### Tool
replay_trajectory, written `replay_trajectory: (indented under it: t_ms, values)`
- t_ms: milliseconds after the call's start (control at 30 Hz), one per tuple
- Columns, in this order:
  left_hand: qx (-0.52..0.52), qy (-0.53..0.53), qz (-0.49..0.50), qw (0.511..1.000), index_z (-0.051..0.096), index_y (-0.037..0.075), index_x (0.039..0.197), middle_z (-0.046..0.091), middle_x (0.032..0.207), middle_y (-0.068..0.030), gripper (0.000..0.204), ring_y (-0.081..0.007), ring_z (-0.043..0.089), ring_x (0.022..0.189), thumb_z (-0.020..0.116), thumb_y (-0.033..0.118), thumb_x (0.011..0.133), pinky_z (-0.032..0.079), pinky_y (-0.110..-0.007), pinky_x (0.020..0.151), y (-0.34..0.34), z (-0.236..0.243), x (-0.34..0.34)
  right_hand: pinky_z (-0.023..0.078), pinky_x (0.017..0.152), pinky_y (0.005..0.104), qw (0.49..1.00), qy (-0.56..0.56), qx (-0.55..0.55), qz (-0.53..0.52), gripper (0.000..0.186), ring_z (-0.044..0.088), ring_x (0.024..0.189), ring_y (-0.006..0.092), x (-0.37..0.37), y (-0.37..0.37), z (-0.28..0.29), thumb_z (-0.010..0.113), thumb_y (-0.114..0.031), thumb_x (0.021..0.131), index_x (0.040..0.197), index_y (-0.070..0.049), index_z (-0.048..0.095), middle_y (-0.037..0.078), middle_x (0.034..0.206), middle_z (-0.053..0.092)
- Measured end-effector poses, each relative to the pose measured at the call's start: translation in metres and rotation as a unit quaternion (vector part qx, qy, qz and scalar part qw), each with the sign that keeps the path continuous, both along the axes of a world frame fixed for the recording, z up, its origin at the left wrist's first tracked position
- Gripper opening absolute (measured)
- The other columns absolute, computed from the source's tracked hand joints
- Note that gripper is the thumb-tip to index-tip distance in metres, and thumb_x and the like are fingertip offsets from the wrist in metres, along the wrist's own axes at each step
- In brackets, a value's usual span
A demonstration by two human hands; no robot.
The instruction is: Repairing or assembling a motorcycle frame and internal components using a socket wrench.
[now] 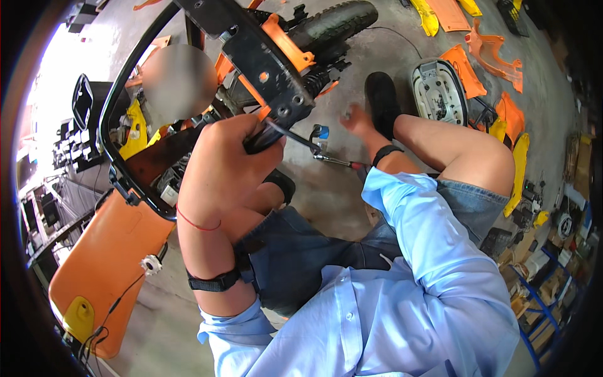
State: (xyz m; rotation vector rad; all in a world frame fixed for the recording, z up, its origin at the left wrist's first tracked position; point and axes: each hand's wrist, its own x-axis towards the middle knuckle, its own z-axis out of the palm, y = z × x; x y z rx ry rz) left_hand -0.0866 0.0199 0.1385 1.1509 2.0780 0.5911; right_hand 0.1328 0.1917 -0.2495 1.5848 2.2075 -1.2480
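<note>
My left hand (223, 160), closed, wraps the rounded end of a black frame tube (262, 139) on an orange-and-black vehicle. A thin dark rod (295, 136) slants down and right from beside its fingers; whether the hand also holds it is not clear. Above the hand is a scuffed black metal plate (260, 63) with bolt holes. My right hand (358, 122) is raised near my right shoe, fingers apart, with nothing visible in it. Between my legs lies a ratchet wrench (339, 161) with a red handle, close to a small blue-topped piece (320, 132).
A knobbly black tire (336, 25) lies beyond the plate. At right are a white-and-black shell (438, 94) and orange panels (496, 56). A large orange panel (113, 264) leans at left. Boxes and a blue rack (540, 308) stand far right.
</note>
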Motion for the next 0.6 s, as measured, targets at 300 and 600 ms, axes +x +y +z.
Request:
replay_trajectory:
  t_ms: [300,600]
  values:
    - [-0.005,-0.015,0.005,1.000,0.062,-0.005,0.078,0.056,0.064,-0.0198,0.027,-0.0317,0.052,0.056,0.074,0.018,0.081,0.048,-0.039,0.058,0.003,0.000,0.001,0.047,0.107,0.0444,0.982,-0.129,-0.084,-0.106,0.078,0.055,0.131,0.0394,0.059,-0.095,-0.078,0.079,-0.047,0.083,0.141,-0.003,0.052,0.024,0.144,0.055]
    - [-0.065,-0.066,0.042,0.995,0.065,-0.005,0.085,0.061,0.066,-0.0178,0.025,-0.0246,0.057,0.057,0.074,0.017,0.079,0.050,-0.037,0.060,0.003,0.010,0.002,0.049,0.102,0.0472,0.958,-0.202,0.096,0.181,0.027,0.060,0.119,0.0352,0.100,-0.135,-0.072,0.058,-0.031,0.099,0.110,-0.010,0.070,0.013,0.122,0.064]
